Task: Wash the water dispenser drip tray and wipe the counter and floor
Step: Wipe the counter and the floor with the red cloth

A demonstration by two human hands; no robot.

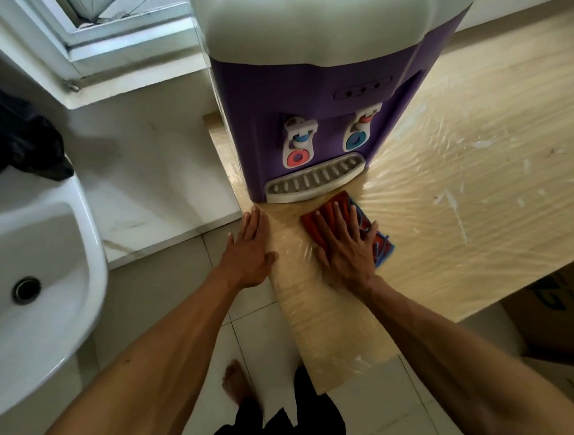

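- A purple water dispenser (308, 119) with a pale grey-white top stands upright at the counter's left end; two taps, one with a red ring, one with a blue, sit on its front
- The drip tray (313, 179), grey with a slotted grille, sits seated at the dispenser's base
- A red-and-blue cloth (355, 225) lies flat on the counter (483, 202) just before the tray
- The counter, light wood-grain under glossy film, shows white smears; pale floor tiles (254, 340) lie below
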